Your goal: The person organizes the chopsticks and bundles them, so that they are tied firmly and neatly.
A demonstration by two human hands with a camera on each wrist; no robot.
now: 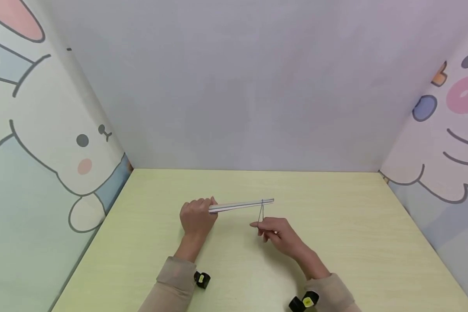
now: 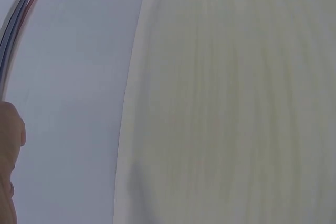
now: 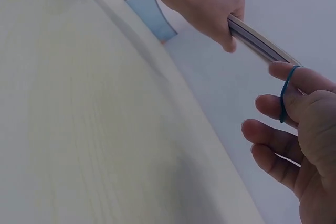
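A bundle of long, thin, pale sticks with dark edges juts to the right from my left hand, which grips one end. Near the far end of the bundle a thin blue-green elastic band loops round the sticks and stretches down to my right hand. The right wrist view shows the band hooked across the index and middle fingers, the other fingers loosely bent. At the left wrist view's edge, the sticks show white, blue and reddish sides; only part of the left hand appears.
Both hands are above a pale yellow wood-grain table. A plain grey-white wall stands behind it. Side panels with cartoon animals flank the table. Each wrist carries a small black device.
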